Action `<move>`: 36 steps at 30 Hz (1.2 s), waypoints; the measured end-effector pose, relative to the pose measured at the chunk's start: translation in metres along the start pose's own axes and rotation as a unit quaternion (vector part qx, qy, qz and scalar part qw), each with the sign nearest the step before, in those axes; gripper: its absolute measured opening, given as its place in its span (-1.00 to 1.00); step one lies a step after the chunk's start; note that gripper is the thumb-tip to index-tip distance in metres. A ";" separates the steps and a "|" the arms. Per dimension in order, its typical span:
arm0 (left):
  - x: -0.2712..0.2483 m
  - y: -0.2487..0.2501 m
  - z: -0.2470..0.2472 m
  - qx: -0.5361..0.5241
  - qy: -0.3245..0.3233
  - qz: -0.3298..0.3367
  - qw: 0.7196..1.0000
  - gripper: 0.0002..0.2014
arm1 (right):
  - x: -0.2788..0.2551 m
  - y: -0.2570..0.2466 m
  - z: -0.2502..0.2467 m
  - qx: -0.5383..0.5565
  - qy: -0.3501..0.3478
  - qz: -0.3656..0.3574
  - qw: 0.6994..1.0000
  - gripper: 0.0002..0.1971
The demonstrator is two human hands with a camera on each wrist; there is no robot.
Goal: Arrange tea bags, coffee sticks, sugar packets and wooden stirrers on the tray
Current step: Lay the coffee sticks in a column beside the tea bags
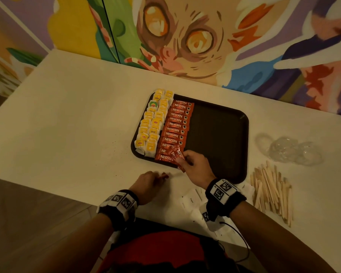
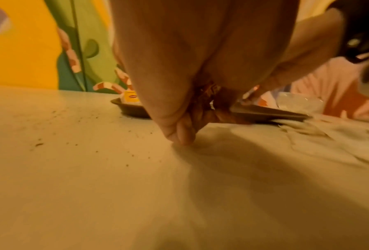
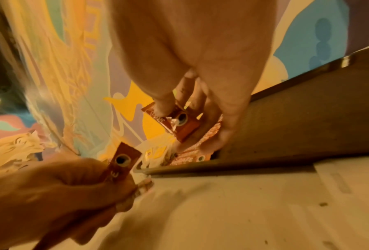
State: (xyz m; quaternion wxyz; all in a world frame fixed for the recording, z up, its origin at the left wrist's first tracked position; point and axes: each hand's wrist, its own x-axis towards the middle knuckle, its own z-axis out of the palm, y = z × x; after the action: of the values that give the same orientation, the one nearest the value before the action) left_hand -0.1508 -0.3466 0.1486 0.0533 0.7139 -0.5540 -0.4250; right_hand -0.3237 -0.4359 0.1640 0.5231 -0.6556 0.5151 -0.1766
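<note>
A dark tray [image 1: 220,134] lies on the white table. Its left side holds two columns of yellow tea bags [image 1: 152,123] and a column of red coffee sticks [image 1: 176,127]. My right hand [image 1: 193,164] pinches a red coffee stick [image 1: 178,157] over the tray's near edge, at the bottom of the column; the right wrist view shows that stick [image 3: 179,123] between thumb and fingers. My left hand [image 1: 148,184] sits on the table just before the tray and grips another coffee stick [image 3: 120,165]. Wooden stirrers [image 1: 272,190] are heaped on the table to the right. White sugar packets [image 1: 191,200] lie under my right wrist.
A crumpled clear plastic bag [image 1: 289,150] lies right of the tray, beyond the stirrers. The tray's right half [image 1: 224,123] is bare. A painted mural wall [image 1: 185,36] stands right behind the table. Dark crumbs [image 2: 38,144] speckle the table on the left.
</note>
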 end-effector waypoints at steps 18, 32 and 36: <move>0.028 0.025 -0.061 -0.444 0.116 0.042 0.887 -0.72 | 0.016 -0.039 0.002 0.071 -0.122 -0.008 0.990 -0.88; 0.057 0.025 -0.098 -0.465 0.189 0.008 0.865 -0.69 | 0.069 -0.046 -0.008 0.187 0.025 0.050 0.981 -0.76; 0.067 0.022 -0.110 -0.478 0.196 -0.019 0.856 -0.61 | 0.094 -0.051 -0.026 0.142 0.072 0.042 0.986 -0.79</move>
State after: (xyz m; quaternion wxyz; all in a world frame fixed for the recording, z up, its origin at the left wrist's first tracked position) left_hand -0.0930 -0.4543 0.1937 0.4875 0.6796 -0.2468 -0.4894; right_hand -0.2807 -0.5344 0.1892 0.5794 -0.5378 0.5480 -0.2733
